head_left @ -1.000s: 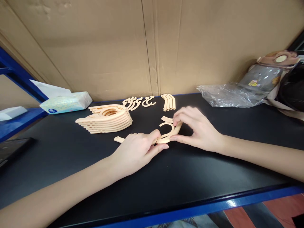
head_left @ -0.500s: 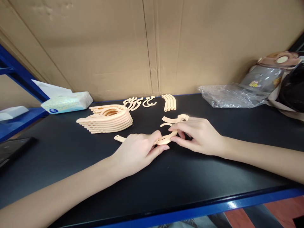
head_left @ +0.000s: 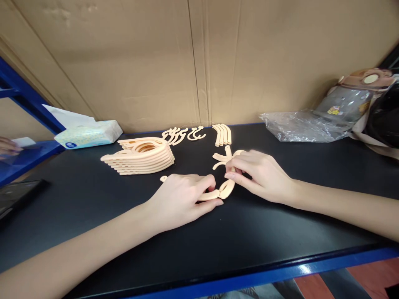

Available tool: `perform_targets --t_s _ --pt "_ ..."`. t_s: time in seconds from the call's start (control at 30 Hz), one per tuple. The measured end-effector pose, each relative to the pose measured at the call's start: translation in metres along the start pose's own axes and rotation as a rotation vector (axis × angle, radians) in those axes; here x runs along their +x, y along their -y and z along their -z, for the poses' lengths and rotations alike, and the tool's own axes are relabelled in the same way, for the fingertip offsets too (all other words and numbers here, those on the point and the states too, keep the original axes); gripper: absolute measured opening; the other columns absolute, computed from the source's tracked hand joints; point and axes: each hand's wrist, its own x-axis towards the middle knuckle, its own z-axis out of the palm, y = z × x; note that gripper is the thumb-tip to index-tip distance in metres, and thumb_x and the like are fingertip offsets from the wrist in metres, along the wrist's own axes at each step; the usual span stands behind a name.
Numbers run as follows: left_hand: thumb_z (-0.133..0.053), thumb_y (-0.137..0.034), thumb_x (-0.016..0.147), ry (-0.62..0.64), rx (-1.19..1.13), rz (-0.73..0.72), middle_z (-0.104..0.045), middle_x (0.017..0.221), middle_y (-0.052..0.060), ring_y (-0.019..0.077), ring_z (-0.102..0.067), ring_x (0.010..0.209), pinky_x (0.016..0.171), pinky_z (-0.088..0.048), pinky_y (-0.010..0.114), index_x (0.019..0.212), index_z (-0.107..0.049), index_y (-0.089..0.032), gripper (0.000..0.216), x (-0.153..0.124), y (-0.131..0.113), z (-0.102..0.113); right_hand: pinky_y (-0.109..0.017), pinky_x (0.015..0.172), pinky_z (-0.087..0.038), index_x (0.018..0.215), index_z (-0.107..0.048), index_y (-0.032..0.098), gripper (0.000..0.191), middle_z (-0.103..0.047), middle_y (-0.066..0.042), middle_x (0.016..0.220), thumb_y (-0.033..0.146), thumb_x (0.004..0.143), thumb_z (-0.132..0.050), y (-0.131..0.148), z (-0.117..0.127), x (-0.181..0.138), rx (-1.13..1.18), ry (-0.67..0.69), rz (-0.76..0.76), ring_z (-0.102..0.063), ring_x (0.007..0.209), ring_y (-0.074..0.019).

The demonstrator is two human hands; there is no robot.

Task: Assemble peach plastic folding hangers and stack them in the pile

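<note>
Cream plastic parts of a folding clothes hanger are in both of my hands. My left hand (head_left: pixel 182 201) is closed round a hanger arm (head_left: pixel 208 195), whose far end pokes out behind the knuckles. At a joint in front of the left fingertips, this arm meets a curved hanger piece (head_left: pixel 229 189) with a slot. My right hand (head_left: pixel 262 174) pinches that curved piece, and a straight end sticks up beyond the fingers. Just behind the right hand lie a loose hanger arm (head_left: pixel 219 157) and a thin hook (head_left: pixel 218 165), partly hidden.
To the left stands a stack of folded hangers (head_left: pixel 140 164). Several hooks (head_left: pixel 177 135) and hanger arms (head_left: pixel 222 135) lie along the back. Also around are a tissue pack (head_left: pixel 90 135), a plastic bag (head_left: pixel 305 124), a bottle (head_left: pixel 349 99) and another person's hand (head_left: pixel 8 146).
The hanger parts have opened out at the joint, which has shifted toward me and right. One end now points up past my right fingers. Another person's hand has appeared at far left.
</note>
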Motion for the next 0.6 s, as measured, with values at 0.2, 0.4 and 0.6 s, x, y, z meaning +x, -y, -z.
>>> perform_targets --t_s 0.2,0.4,0.6 --pt "-0.061 -0.048 0.087 -0.067 0.024 -0.082 -0.062 0.076 -0.002 0.0141 -0.056 0.068 0.051 -0.027 0.024 0.084 -0.056 -0.019 0.03 0.0004 0.0026 -0.0001 -0.025 0.065 -0.034 0.069 -0.053 0.018 0.024 -0.053 0.004 0.06 0.028 0.091 -0.054 -0.0004 -0.001 -0.001 -0.038 -0.029 -0.019 -0.047 0.058 -0.011" --pt "-0.063 -0.05 0.086 -0.119 0.042 -0.153 -0.062 0.075 -0.003 0.0134 -0.052 0.07 0.054 -0.03 0.024 0.08 -0.055 -0.017 0.034 0.0008 0.0036 0.0013 -0.023 0.062 -0.033 0.071 -0.051 0.019 0.012 -0.052 0.004 0.062 0.013 0.08 -0.054 -0.0023 -0.0006 -0.0016 -0.038 0.05 -0.066 -0.046 0.061 -0.0109" --pt "-0.064 -0.053 0.084 -0.104 0.04 -0.114 -0.061 0.079 -0.003 0.0146 -0.053 0.075 0.057 -0.034 0.025 0.083 -0.057 -0.018 0.036 0.0014 0.0102 0.0014 -0.023 0.06 -0.034 0.084 -0.053 0.02 0.009 -0.056 0.004 0.069 0.013 0.079 -0.054 -0.0062 0.0022 -0.0025 -0.066 0.092 -0.081 -0.051 0.064 -0.0117"
